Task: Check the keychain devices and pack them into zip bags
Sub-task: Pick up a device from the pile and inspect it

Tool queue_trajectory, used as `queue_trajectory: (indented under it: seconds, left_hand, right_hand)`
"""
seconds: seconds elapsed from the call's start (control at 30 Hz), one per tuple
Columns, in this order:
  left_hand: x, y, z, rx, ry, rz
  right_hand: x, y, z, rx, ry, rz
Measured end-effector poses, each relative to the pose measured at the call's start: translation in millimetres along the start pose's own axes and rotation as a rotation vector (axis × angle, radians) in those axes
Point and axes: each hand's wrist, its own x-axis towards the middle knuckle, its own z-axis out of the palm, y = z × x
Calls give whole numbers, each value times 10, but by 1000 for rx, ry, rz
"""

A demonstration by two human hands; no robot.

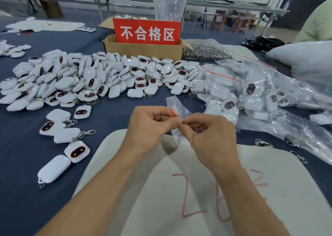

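A small clear zip bag [177, 106] with a red seal strip is held over the white mat [251, 190]. My left hand [149, 127] pinches its top edge by the red strip, and my right hand [210, 135] pinches the same edge from the other side, fingertips almost touching. I cannot see a device inside the bag. A big heap of white keychain devices [86, 77] with dark oval faces and metal clips covers the blue table beyond. Several loose devices [71, 136] lie to the left of my left arm.
A cardboard box [143, 50] with a red sign stands behind the heap. Packed zip bags [251, 93] pile up at the right, with a bag of metal clips [206, 50] behind them. Loose clips [262, 143] lie by the mat. A person's sleeve [316, 25] shows far right.
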Motion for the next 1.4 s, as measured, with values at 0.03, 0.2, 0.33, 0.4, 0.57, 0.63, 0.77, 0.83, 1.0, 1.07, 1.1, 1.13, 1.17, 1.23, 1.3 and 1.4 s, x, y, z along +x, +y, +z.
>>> queue_trajectory:
  seconds: [0.03, 0.2, 0.33, 0.4, 0.57, 0.63, 0.77, 0.83, 1.0, 1.07, 1.1, 1.13, 1.17, 1.23, 1.3, 1.4]
  left_hand:
    - [2, -1, 2, 13, 0, 3]
    - [-10, 15, 14, 42, 1, 11]
    - [-23, 24, -5, 144, 53, 43]
    - [-35, 39, -17, 249, 154, 69]
    - [-131, 104, 74, 177, 95, 51]
    - [-152, 106, 128, 167, 28, 30]
    - [-132, 72, 135, 192, 59, -8]
    - [-130, 65, 126, 158, 41, -37]
    - [-124, 64, 106, 198, 53, -29]
    - [-133, 82, 106, 274, 152, -23]
    - [-132, 97, 97, 319, 227, -15]
    - [-125, 106, 76, 367, 311, 2]
    - [-113, 114, 50, 410, 391, 24]
    - [-103, 110, 21, 463, 489, 70]
    - [-133, 98, 61, 490, 495, 128]
    - [-178, 79, 157, 473, 434, 153]
  right_hand:
    - [1, -1, 4, -30, -1, -15]
    - [12, 25, -6, -162, 20, -45]
    - [54, 58, -32, -251, 202, 47]
    - [103, 73, -118, -247, 324, 137]
    - [68, 14, -14, -7, 198, 163]
    - [39, -20, 80, 65, 114, 161]
    - [47, -13, 123, 238, 80, 210]
    - [53, -3, 129, 269, 56, 209]
    - [54, -14, 146, 324, -41, 229]
    - [63, -2, 131, 283, 1, 236]
    - [74, 11, 103, 246, 46, 236]
    - [86, 29, 65, 200, 103, 237]
    - [97, 44, 24, 148, 163, 239]
    - [93, 36, -20, 41, 257, 235]
    - [46, -29, 8, -32, 323, 193]
    - [-42, -158, 81, -18, 421, 69]
